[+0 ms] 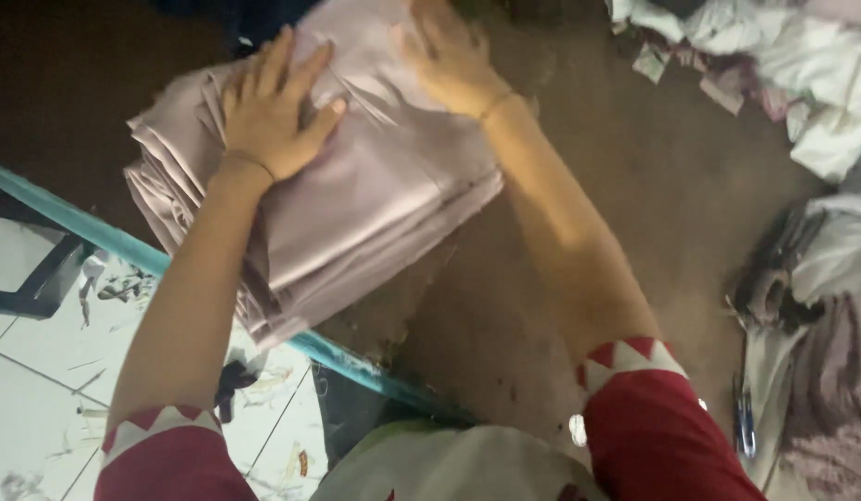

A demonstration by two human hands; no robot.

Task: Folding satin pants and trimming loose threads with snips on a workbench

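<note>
My left hand point(274, 113) lies flat, fingers spread, on the folded stack of pale mauve cloth point(356, 209) — pressing, not gripping. The stack rests on the brown table point(653, 186), overhanging its teal edge point(96, 232). My right hand point(449, 56), also open, lies palm-down on the stack's far side. Crumpled white fabric point(820, 65) sits well right of the stack.

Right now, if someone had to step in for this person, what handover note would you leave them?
Left hand: flat, fingers spread, pressing on the stack of folded mauve fabric; holds nothing.
Right hand: flat on the far part of the same stack, also gripping nothing.
The stack lies on the brown table, its near corner overhanging the teal table edge.
Loose white and patterned cloth lies at far right, more fabric pieces at near right.
Done: the stack is folded and layered.
Left: layer edges are uneven; they likely need squaring.
</note>
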